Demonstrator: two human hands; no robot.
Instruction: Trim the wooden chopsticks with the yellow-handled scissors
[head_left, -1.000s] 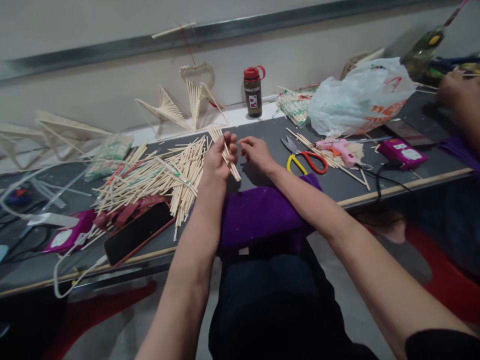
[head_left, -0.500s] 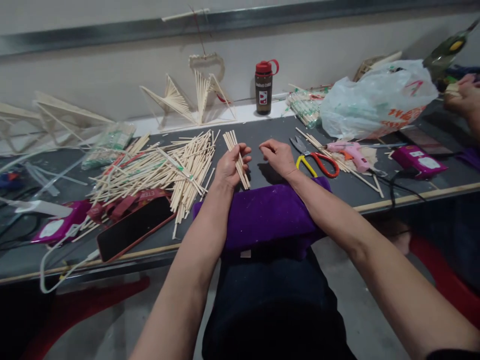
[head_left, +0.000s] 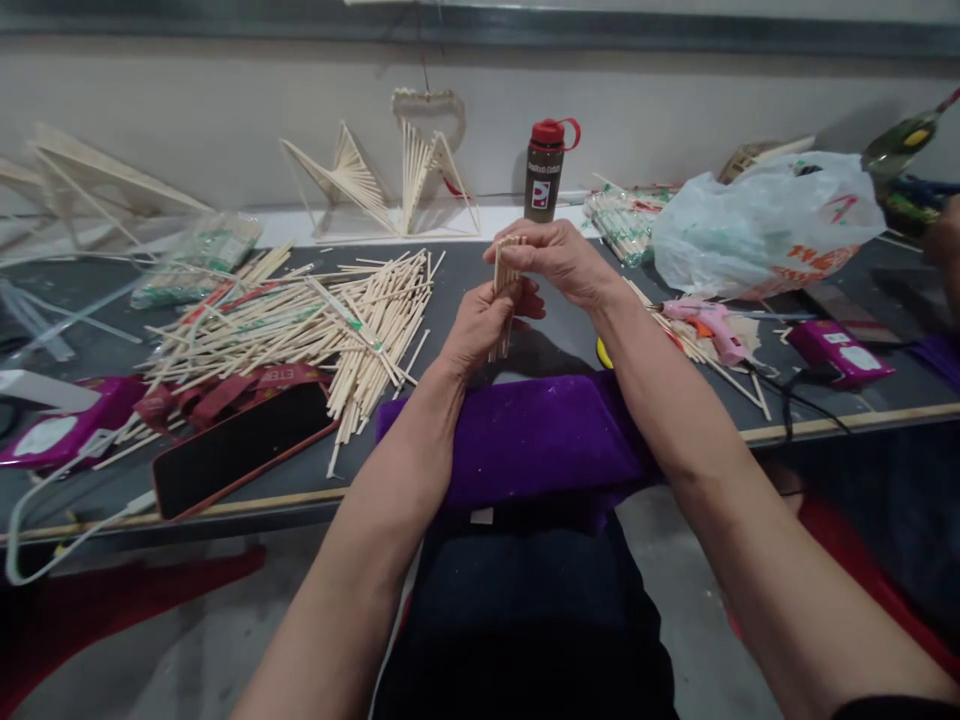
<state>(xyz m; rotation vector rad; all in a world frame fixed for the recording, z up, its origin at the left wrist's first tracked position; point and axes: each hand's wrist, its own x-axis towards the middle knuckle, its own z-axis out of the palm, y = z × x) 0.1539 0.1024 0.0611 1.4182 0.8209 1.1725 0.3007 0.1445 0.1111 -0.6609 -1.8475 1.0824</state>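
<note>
Several thin wooden sticks (head_left: 504, 262) stand bundled upright in front of me. My left hand (head_left: 480, 322) wraps round the lower part of this bundle. From the right, my right hand (head_left: 559, 258) grips its upper end between thumb and fingers. Below the hands a purple cloth (head_left: 540, 435) lies over the table edge and my lap. A large loose pile of wooden sticks (head_left: 300, 325) spreads to the left of my left hand. The yellow handle of the scissors (head_left: 603, 352) peeks out beside my right forearm, which hides the rest.
Stick models (head_left: 352, 185) and a bottle (head_left: 544, 172) line the wall. On the right are a plastic bag (head_left: 772, 225), a pink glue gun (head_left: 709, 322) with its cord, and a purple packet (head_left: 840, 352). A phone (head_left: 244, 450) lies front left. Another person's hand (head_left: 946, 250) shows far right.
My right hand has moved left and taken hold of the top of the stick bundle. My left hand has brought the bundle slightly right and more upright. The view has shifted a little.
</note>
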